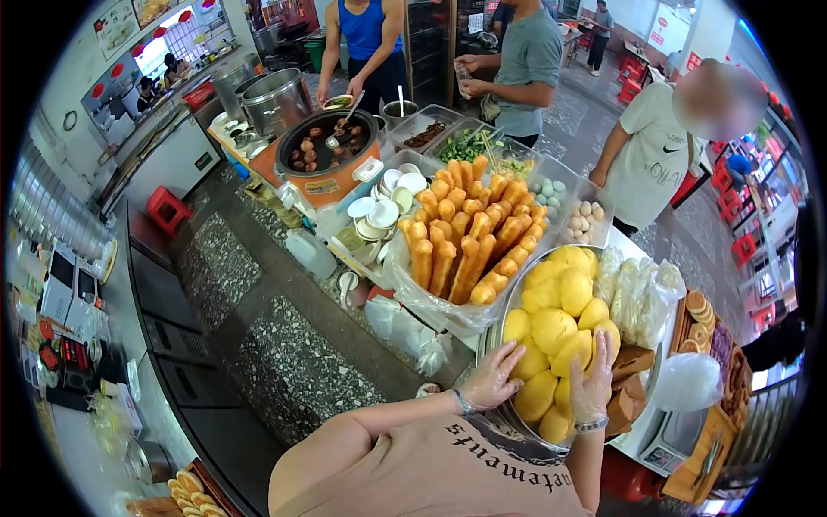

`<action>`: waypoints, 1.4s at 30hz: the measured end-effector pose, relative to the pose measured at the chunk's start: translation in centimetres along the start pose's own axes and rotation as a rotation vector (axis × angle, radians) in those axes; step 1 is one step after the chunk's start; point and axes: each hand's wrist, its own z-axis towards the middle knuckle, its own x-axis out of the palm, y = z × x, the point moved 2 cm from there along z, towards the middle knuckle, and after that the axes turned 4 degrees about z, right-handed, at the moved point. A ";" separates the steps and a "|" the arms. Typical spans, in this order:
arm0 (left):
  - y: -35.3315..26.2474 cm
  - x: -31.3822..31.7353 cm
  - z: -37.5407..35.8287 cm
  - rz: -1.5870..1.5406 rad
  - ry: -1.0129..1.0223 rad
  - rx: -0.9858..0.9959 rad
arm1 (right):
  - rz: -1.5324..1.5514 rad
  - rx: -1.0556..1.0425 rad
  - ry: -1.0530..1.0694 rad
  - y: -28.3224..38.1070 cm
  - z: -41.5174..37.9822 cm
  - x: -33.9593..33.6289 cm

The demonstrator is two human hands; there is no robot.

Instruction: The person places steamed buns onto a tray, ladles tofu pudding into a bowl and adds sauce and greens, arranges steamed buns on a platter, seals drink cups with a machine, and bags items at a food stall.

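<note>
Smooth yellow buns (556, 327) are heaped in a large round metal pan (505, 412) in front of me. My left hand (493, 376), in a clear plastic glove, rests at the pan's left side with its fingers stretched out against the nearest buns. On the right side, my right hand (592, 386), gloved the same way, lies over buns with its fingers extended and apart. Neither hand is closed around a bun. Fried dough sticks (469, 246) stand upright in a plastic-lined container just beyond the pan. Bagged white food (639, 297) lies to the pan's right.
A pot of dark eggs (320, 148), small dishes (383, 207), greens (465, 146) and pale eggs (586, 221) line the counter. Bare-armed people stand across it, one in a blue top (369, 34). A scale (672, 444) sits right; a red stool (168, 209) stands left.
</note>
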 end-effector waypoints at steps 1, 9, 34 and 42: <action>-0.1 0.1 0.0 -0.008 0.003 0.002 | -0.009 -0.009 -0.005 0.0 -0.1 0.0; -1.0 1.0 0.2 -0.001 0.006 -0.011 | 0.121 -0.019 -0.035 -1.9 -1.5 -0.3; -8.7 2.5 5.1 0.096 0.040 0.219 | 0.586 0.041 0.019 -6.9 -6.4 -3.0; -10.0 3.7 5.1 0.030 0.044 0.288 | 0.496 -0.128 0.014 -5.0 -6.6 -3.0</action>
